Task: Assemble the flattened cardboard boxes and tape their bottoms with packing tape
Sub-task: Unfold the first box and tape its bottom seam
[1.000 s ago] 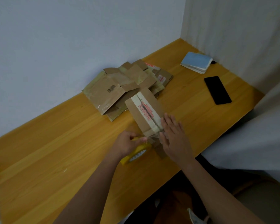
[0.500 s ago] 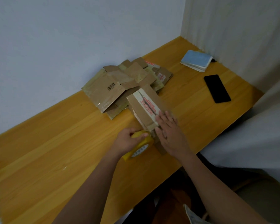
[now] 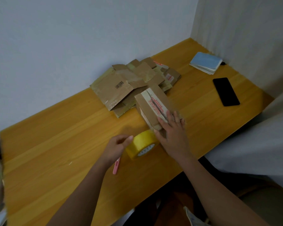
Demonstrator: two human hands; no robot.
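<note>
A small assembled cardboard box [image 3: 151, 105] with a taped seam and red print lies on the wooden table [image 3: 55, 144]. My right hand [image 3: 173, 134] presses flat on its near end, fingers straight. A yellow roll of packing tape [image 3: 141, 144] stands on the table against the box's near corner. My left hand [image 3: 116, 146] sits just left of the roll, fingers loosely curled, one fingertip by the roll's edge, gripping nothing. A pile of flattened cardboard boxes [image 3: 121, 85] lies behind, near the wall.
A pink cutter [image 3: 116, 166] pokes out from under my left wrist. A black phone [image 3: 225, 91] and a blue-covered notebook [image 3: 206, 62] lie at the table's right end. A white curtain hangs along the right side. The wall runs behind the table.
My left hand has let go of the tape roll and drawn back to the left. The roll now stands free beside the box. My right hand stays pressed on the box.
</note>
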